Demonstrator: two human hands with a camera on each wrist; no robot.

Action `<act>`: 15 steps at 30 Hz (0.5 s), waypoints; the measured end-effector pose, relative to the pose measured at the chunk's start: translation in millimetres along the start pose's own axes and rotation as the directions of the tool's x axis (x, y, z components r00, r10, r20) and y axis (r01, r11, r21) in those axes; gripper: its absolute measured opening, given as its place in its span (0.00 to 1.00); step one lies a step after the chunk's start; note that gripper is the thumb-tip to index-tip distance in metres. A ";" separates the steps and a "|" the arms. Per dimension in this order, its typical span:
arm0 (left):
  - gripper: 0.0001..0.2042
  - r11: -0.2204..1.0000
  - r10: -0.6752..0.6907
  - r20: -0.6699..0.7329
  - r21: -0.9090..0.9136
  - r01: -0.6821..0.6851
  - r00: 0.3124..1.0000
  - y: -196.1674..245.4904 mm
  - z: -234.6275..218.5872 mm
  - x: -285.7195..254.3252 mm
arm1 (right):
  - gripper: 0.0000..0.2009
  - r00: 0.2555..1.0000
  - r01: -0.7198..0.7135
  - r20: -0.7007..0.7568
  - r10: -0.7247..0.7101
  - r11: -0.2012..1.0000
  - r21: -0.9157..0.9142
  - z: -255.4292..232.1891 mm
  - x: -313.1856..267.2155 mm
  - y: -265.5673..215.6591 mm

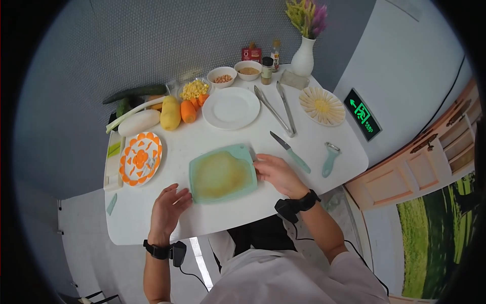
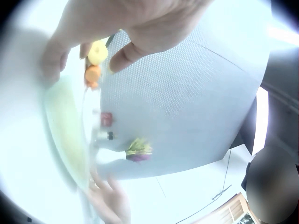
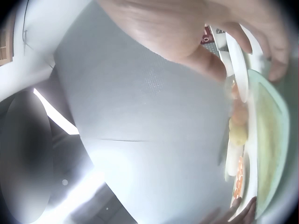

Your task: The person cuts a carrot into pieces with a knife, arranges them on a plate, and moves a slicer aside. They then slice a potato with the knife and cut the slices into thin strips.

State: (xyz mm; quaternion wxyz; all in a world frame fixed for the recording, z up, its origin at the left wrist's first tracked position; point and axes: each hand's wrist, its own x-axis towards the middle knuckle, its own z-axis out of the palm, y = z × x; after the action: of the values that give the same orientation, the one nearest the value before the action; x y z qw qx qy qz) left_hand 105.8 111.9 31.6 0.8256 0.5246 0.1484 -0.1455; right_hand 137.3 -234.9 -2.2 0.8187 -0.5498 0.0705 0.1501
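A pale green cutting board (image 1: 223, 173) with a brownish-yellow stain lies in the middle of the white table, its surface bare. My left hand (image 1: 169, 205) is at its lower left edge, fingers loosely bent and fingertips close to the rim. At the right edge is my right hand (image 1: 277, 173), its fingertips right at the board's side and the thumb apart from them. In the right wrist view the board (image 3: 271, 140) stretches between both hands. A green-handled knife (image 1: 291, 152) and a green peeler (image 1: 331, 159) lie right of the board.
Tongs (image 1: 276, 109) and a white plate (image 1: 231, 108) lie behind the board. Left stands a plate of carrot pieces (image 1: 140, 159); vegetables (image 1: 171, 112) and bowls (image 1: 221, 77) line the back. A fan-patterned plate (image 1: 322, 106) and a vase (image 1: 304, 58) stand at the right.
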 end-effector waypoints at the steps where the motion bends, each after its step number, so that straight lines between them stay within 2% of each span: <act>1: 0.21 1.000 -0.017 0.016 -0.004 0.017 1.000 -0.1 0.1 0.7 | 0.30 1.000 -0.014 0.026 0.015 1.000 -0.020 -0.1 1.4 0.8; 4: 0.21 0.999 -0.022 0.045 -0.025 0.023 0.999 -2.9 -0.3 2.7 | 0.24 0.993 0.087 0.106 -0.057 0.948 -0.305 1.7 0.4 0.5; 7: 0.20 1.000 -0.008 0.045 -0.027 0.009 0.999 -3.8 0.7 1.9 | 0.19 0.994 0.017 0.113 0.008 0.975 -0.223 6.7 -8.6 -5.7; 11: 0.19 0.998 0.039 0.056 -0.041 -0.037 0.998 -5.0 10.9 -4.7 | 0.16 0.998 0.034 0.053 -0.028 0.992 -0.125 -0.2 -28.4 -10.0; 14: 0.18 0.991 0.106 0.150 0.067 -0.117 0.983 0.8 28.0 -20.3 | 0.14 0.991 0.109 -0.074 -0.111 0.993 -0.039 -10.3 -74.0 -28.6; 15: 0.17 0.972 0.126 0.136 0.180 -0.149 0.983 1.5 34.6 -27.3 | 0.13 0.981 0.150 -0.123 -0.148 0.989 0.007 -20.2 -90.7 -34.0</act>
State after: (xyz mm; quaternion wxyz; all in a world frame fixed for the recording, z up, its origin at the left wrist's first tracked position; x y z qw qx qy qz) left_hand 84.6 83.4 57.7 0.7875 0.5999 0.0458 -0.1335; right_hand 63.5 -280.8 45.3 0.8262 -0.5550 0.0803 0.0541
